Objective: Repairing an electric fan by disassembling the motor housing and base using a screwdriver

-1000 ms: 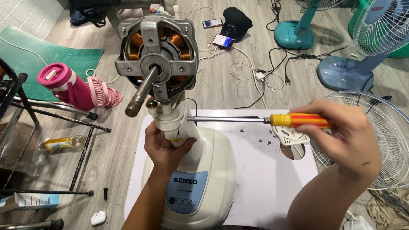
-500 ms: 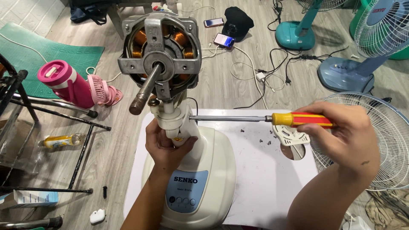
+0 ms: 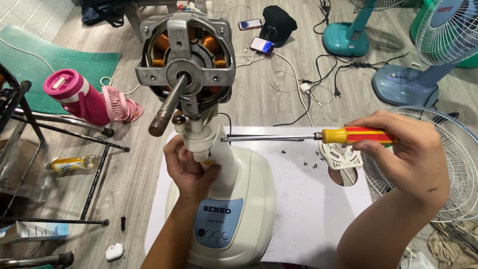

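Observation:
A bare fan motor point(image 3: 185, 62) with copper windings and a steel shaft stands on a cream neck above a cream fan base point(image 3: 239, 199) with a blue button panel. My left hand point(image 3: 188, 167) grips the neck just under the motor. My right hand point(image 3: 406, 152) holds a screwdriver point(image 3: 356, 135) with a yellow and red handle, lying level. Its long shank points left, and its tip touches the right side of the neck.
The base stands on a white board point(image 3: 313, 199) with small screws point(image 3: 311, 160) and a white plastic part point(image 3: 341, 155). A wire fan guard point(image 3: 448, 169) lies at right, other fans behind. A pink bottle point(image 3: 77, 94), phones and cables lie on the wooden floor.
The view has shifted slightly, so the motor sits a little lower and more to the right. Both hands keep their grips; the screwdriver stays at the neck.

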